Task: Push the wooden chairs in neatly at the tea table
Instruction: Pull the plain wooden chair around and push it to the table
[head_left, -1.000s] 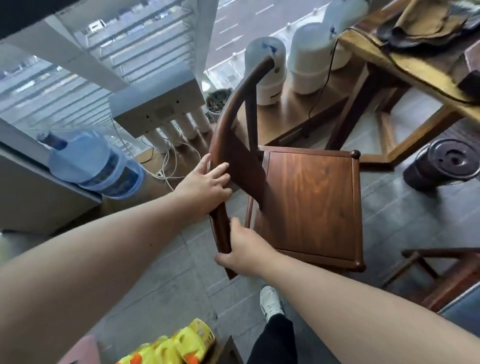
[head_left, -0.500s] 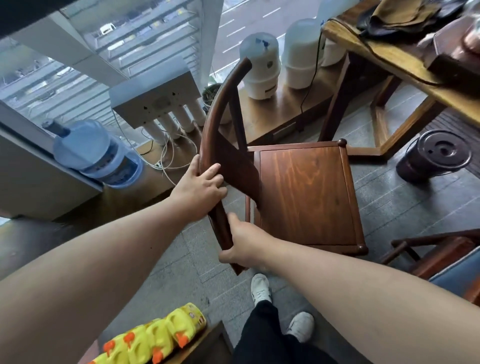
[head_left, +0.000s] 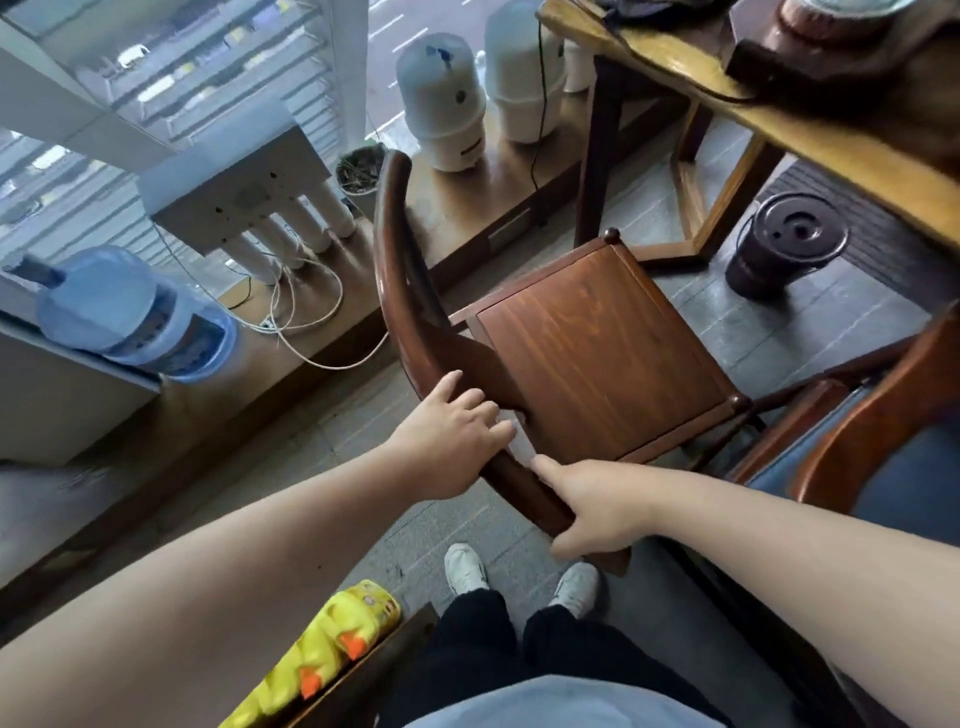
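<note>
A dark wooden chair (head_left: 597, 348) with a curved back rail and a square seat stands on the grey floor in the middle of the head view. My left hand (head_left: 452, 436) grips the back rail near its middle. My right hand (head_left: 592, 506) is closed around the rail's near end. The seat's far corner points toward the tea table (head_left: 769, 109), whose yellowish top and dark leg fill the upper right. A second wooden chair (head_left: 883, 415) with a blue cushion sits at the right edge, close to the first chair's seat corner.
A dark round lidded bin (head_left: 784, 244) stands on the floor under the table's edge. White water tanks (head_left: 441, 98), a filter unit (head_left: 244, 192), loose cables and a blue water bottle (head_left: 124, 312) line the wooden window ledge at left. Yellow duck toys (head_left: 332, 644) lie near my feet.
The chair has turned and shifted toward the table, with its seat corner now near the table leg. Both hands stayed on the back rail; my right hand slid to the rail's near end.
</note>
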